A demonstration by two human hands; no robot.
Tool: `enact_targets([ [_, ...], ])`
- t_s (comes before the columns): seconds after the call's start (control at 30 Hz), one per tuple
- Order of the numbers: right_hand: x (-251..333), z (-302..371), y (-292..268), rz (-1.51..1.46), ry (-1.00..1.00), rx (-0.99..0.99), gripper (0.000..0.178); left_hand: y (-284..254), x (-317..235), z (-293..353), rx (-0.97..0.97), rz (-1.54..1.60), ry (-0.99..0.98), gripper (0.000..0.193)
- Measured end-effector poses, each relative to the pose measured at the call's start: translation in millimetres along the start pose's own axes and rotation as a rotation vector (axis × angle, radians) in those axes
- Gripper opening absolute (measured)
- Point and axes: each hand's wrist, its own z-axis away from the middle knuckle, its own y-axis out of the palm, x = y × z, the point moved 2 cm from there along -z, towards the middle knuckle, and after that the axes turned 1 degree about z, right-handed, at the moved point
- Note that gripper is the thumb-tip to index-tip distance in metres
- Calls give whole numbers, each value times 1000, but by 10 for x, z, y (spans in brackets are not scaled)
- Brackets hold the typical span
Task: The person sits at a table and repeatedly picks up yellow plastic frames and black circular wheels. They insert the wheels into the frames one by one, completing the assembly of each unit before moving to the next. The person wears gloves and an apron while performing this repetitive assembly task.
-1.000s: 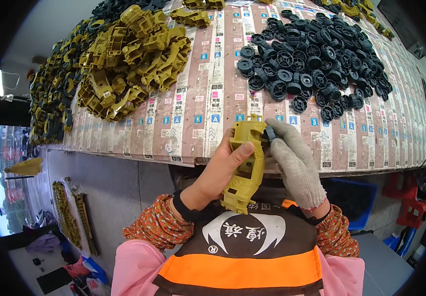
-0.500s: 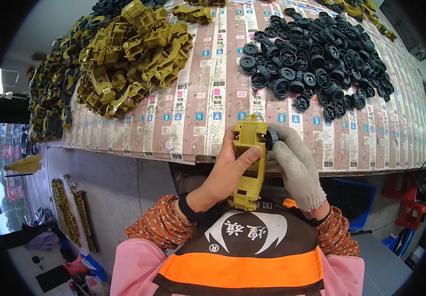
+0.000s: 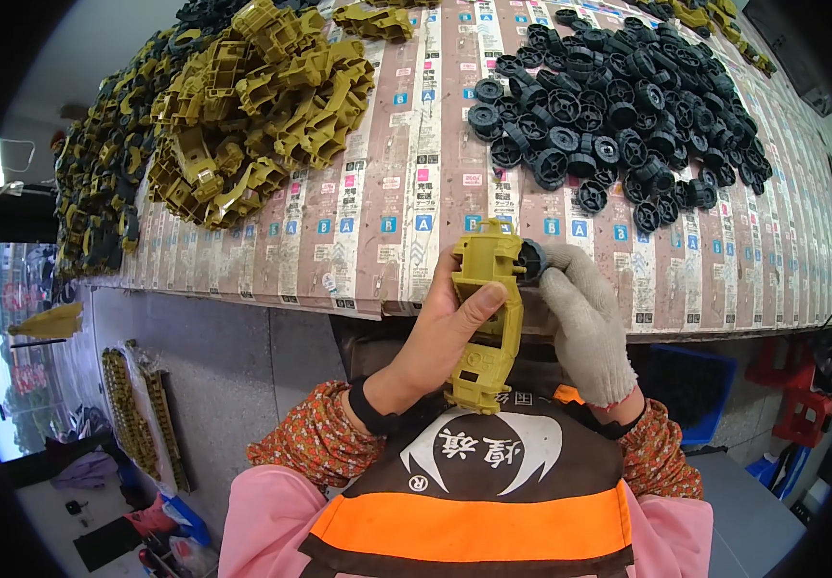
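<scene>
Here, the bare left hand [image 3: 445, 332] wraps its fingers around a yellow plastic toy body [image 3: 486, 323], thumb pressed across its side. At three o'clock, the gloved right hand [image 3: 584, 323] pinches a black wheel [image 3: 531, 260] against the body's top end. Beyond, at one o'clock, lies a pile of black wheels [image 3: 618, 116] on the paper-covered table [image 3: 387, 222]; at eleven o'clock, a heap of yellow bodies [image 3: 252, 106].

Toy assembly workshop, workbench [image 3: 242, 270] heaped with olive plastic bodies [image 3: 252, 106], black wheels [image 3: 618, 106]
</scene>
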Motion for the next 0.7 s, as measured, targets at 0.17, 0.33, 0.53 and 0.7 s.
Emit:
enact_targets([
  [0.17,7,14,-9,254,-86,-41,25,0,31,-12,10,-18,2,62],
  [0.33,-49,-3,13,118,-92,-84,23,-16,52,-20,2,-59,-8,63],
  [0.53,-102,-43,-83,-25,1,-70,13,21,41,-29,24,-73,-23,65],
  [0.7,-132,-76,-60,-264,51,-76,22,-5,6,-34,0,-47,-37,63],
])
